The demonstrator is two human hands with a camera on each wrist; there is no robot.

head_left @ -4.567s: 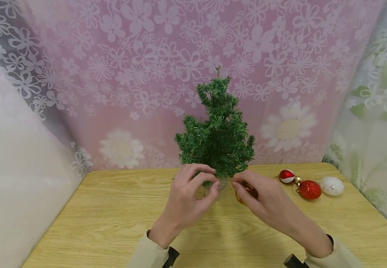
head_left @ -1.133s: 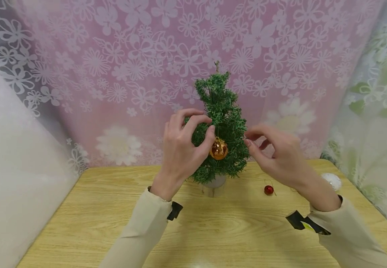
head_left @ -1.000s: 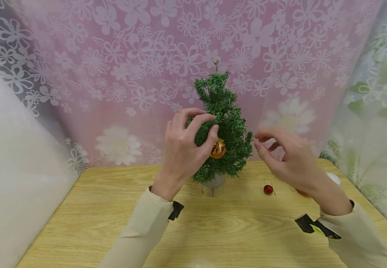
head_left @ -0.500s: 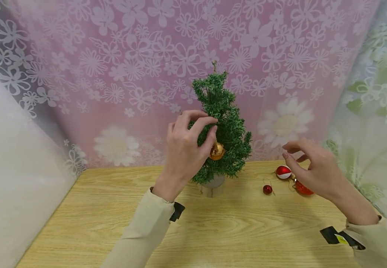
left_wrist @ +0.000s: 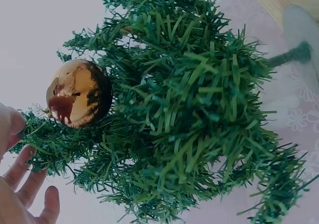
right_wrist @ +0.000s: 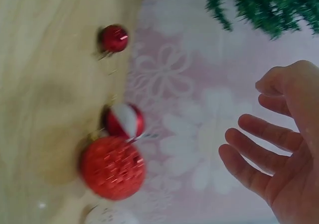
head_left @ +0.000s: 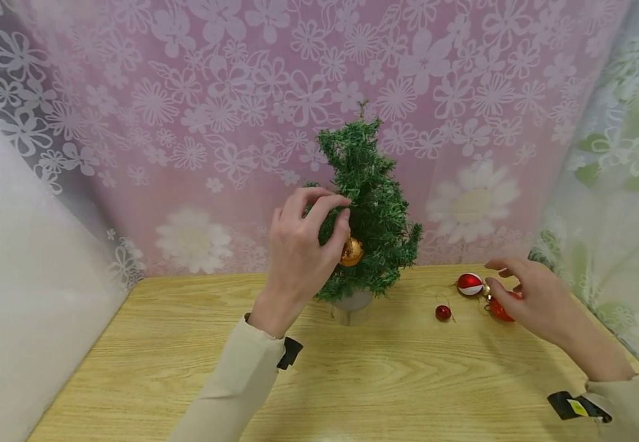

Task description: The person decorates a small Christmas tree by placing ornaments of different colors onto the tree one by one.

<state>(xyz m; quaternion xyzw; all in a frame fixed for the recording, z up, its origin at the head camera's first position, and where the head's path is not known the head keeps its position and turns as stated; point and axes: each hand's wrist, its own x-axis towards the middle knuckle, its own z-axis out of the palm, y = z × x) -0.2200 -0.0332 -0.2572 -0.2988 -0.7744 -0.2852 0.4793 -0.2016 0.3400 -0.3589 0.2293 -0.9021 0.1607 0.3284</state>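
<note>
Seemingly pinching a branch end of the small green tree between thumb and fingers of the left grip, partly hidden, just beside the gold ball hanging in front of the greenery. Hovering with the right grip free of any hold, with fingers loosely bent, apart from every ball in the right wrist view. Nearest there to a red-and-white ball and a larger, rough-surfaced red ball just beside it, on the table to the right of the tree, with a small red ball nearer the tree and a white ball cut off by that view's lower edge.
</note>
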